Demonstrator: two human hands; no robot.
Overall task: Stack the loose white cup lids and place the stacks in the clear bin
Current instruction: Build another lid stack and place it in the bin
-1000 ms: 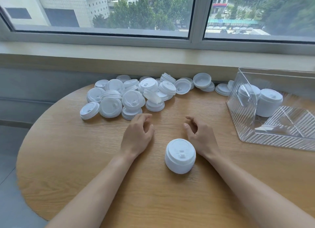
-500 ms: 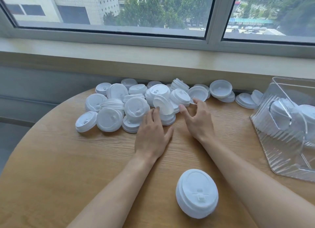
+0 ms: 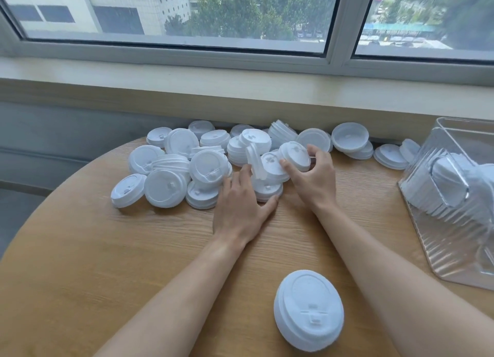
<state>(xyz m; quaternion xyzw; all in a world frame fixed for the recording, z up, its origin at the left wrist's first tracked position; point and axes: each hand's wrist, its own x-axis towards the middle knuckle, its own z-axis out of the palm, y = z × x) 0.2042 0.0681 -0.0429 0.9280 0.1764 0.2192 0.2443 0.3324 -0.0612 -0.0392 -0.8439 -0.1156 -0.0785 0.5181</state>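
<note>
white and nearest us, a finished stack [image 3: 308, 310] sits behind our hands, our left hand [image 3: 240, 204] lies flat against the pile [image 3: 203, 167], our right hand [image 3: 312, 175] pinches a lid [image 3: 295, 155], the clear bin [image 3: 454, 204] to its right.

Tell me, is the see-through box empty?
No. The clear bin already has white lid stacks inside, visible through its ribbed wall. How many is too blurry to count.

Left hand [image 3: 242, 209] flat, right hand [image 3: 311, 176] seemingly pinching.
</note>
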